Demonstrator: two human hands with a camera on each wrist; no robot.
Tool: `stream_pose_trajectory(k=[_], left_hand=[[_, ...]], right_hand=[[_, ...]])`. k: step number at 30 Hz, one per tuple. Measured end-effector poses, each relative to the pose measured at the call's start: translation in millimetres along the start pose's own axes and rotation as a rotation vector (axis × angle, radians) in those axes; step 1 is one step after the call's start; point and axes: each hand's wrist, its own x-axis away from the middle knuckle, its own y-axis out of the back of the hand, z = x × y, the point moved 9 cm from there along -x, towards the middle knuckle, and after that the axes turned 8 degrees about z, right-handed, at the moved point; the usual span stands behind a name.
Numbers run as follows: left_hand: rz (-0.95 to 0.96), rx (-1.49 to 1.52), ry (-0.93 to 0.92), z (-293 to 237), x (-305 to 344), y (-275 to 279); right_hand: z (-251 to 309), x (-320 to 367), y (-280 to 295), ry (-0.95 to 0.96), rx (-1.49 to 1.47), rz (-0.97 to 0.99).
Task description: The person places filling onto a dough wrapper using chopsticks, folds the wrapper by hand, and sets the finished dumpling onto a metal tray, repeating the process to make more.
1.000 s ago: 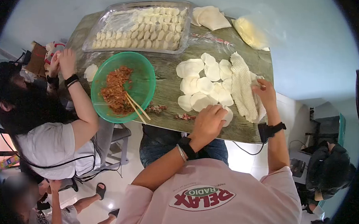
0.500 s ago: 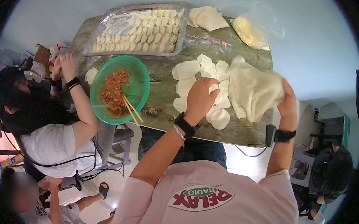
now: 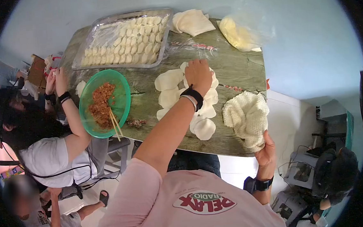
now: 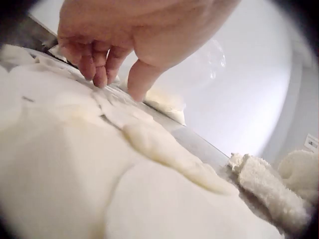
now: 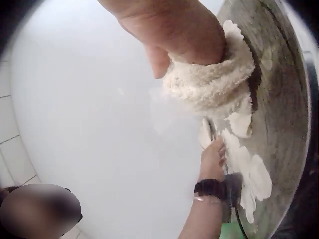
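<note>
Thin round dough wrappers (image 3: 203, 129) lie overlapping on the table. Over their far part is my left hand (image 3: 199, 76). Its fingers (image 4: 99, 64) hang loosely bent in the left wrist view, thumb apart, fingertips right at the far wrappers (image 4: 164, 204); nothing shows between them. At the table's right front edge, my right hand (image 3: 266, 150) grips a cream waffle-textured cloth (image 3: 246, 115) by its near corner. The right wrist view shows that cloth (image 5: 212, 89) bunched under the right hand (image 5: 179, 35), with part of the grip hidden.
A tray (image 3: 74, 65) of dumplings stands at the back left, near a green bowl (image 3: 125, 101) of filling with chopsticks (image 3: 115, 124). Behind lie a folded pale cloth (image 3: 193, 22) and a yellowish bag (image 3: 238, 33). Another person (image 3: 54, 145) sits left.
My right hand has taken hold of the cloth and drawn it off the wrappers' right side, towards the front edge. The left hand has moved from the near wrappers to the far ones.
</note>
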Motion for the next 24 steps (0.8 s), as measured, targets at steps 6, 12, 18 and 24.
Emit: stream_pose_trajectory(k=[6,12,18,24], left_hand=[[0.138,0.070,0.014,5,-6,-8],[0.054,0.889,-0.021,11,22,10],[0.389,1.965,0.398,28,125,17],[0.506,1.917,0.506,88,210,28]], right_hand=[[-2,2,-3,-0.068,0.055,0.002],[6,2,-12,0.020,0.089,-0.026],[24,-13,-60,0.106,0.179,0.063],[-11,-57,-161,0.182,0.673,0.134]])
